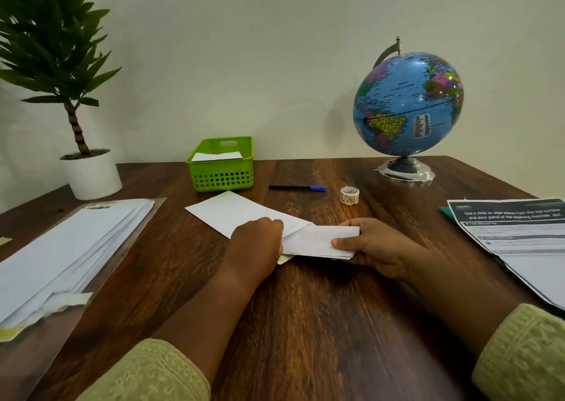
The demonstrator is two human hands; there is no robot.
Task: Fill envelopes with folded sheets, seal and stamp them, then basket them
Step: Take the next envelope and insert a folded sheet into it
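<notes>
A white envelope (235, 214) lies slantwise in the middle of the wooden desk (305, 309). My left hand (256, 244) grips its near open end. My right hand (373, 250) pinches a folded white sheet (315, 240), whose left end sits at the envelope's mouth. A green basket (221, 174) stands at the back with one white envelope (217, 156) inside. A stack of blank envelopes (67, 247) lies on a clear sleeve at the left. A roll of patterned tape (349, 194) and a blue-capped pen (298, 188) lie behind the hands.
A potted plant (88, 171) stands at the back left corner. A globe (408, 110) on a metal stand is at the back right. Printed sheets (526, 244) lie over a green folder at the right edge.
</notes>
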